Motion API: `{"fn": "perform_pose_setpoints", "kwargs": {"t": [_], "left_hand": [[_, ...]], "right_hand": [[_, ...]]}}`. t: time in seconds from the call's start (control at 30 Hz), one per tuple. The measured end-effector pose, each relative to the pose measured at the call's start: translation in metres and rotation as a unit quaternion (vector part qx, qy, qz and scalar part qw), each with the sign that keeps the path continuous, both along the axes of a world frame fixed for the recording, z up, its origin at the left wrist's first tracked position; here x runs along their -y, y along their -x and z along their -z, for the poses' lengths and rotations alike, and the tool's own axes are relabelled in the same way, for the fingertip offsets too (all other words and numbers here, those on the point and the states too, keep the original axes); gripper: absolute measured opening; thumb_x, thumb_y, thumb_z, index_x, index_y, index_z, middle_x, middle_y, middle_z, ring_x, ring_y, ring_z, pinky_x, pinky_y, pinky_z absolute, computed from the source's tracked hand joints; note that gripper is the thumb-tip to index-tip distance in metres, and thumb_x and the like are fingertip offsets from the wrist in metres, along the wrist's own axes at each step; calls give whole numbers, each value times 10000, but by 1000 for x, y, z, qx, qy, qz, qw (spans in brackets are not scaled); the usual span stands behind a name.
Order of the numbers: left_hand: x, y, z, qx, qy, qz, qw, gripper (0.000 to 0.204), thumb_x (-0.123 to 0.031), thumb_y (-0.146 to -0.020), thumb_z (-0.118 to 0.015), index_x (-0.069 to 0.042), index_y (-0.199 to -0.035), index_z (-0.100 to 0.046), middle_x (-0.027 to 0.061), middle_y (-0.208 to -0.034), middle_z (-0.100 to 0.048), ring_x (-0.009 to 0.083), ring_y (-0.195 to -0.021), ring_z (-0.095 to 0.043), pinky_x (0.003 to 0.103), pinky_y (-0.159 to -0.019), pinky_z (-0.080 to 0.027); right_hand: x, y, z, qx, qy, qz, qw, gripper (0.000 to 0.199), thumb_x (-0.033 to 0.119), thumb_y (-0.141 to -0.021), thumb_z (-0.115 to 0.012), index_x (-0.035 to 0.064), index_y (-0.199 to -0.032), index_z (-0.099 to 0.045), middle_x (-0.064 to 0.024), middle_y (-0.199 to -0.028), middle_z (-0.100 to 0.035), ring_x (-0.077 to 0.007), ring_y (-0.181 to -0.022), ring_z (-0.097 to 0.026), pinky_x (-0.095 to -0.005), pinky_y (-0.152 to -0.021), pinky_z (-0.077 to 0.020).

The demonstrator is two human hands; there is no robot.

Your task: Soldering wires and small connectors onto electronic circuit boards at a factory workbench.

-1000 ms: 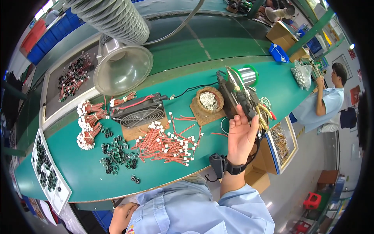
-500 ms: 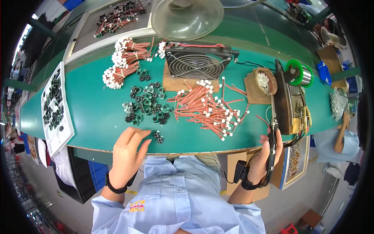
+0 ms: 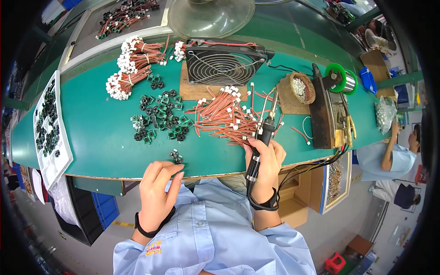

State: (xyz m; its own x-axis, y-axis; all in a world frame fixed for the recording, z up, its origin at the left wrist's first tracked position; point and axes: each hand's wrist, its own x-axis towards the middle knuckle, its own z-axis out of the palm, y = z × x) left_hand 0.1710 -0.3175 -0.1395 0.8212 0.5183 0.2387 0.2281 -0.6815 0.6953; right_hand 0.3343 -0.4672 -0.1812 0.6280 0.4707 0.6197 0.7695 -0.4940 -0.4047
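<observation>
While right hand (image 3: 268,160) pinches soldering iron (image 3: 266,133) — tip (image 3: 275,97) toward 12 o'clock — left hand (image 3: 156,192) sits, thumb (image 3: 173,190) spread from fingers (image 3: 159,170), 7 o'clock of black-green board parts (image 3: 175,156)

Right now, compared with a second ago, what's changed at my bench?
Your right hand, open beside the black stand then, now grips the soldering iron and has moved left, to the near side of the red wires. Your left hand has come up from low at your side to the small dark piece; contact is unclear. The fan, red wires and solder spool stayed put.
</observation>
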Motion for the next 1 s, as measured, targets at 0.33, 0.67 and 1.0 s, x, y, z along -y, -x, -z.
{"fn": "perform_pose_setpoints", "kwargs": {"t": [0.33, 0.67, 1.0], "left_hand": [[4, -12, -6, 34, 23, 28, 999, 182, 3, -710, -652, -19, -885, -606, 94, -828, -571, 252, -715, -550, 333, -616, -435], [7, -24, -8, 80, 88, 139, 983, 208, -7, -690, -675, -40, -875, -588, 89, -816, -586, 239, -670, -550, 322, -592, -427], [8, -16, -9, 49, 109, 154, 981, 145, 42, -692, -637, -15, -808, -572, 98, -769, -588, 236, -682, -562, 306, -608, -442]], "right_hand": [[7, 10, 0, -102, -130, -1, 986, 344, -5, -635, -735, 125, -917, -588, -26, -813, -617, -217, -790, -542, -321, -715, -387], [18, 30, -32, -120, -58, -188, 973, 404, -95, -656, -689, 108, -939, -483, -59, -778, -643, -220, -759, -563, -309, -726, -436], [4, 23, -29, -183, -67, -360, 913, 391, 2, -592, -663, 81, -973, -613, -23, -681, -563, -183, -564, -520, -283, -517, -402]]}}
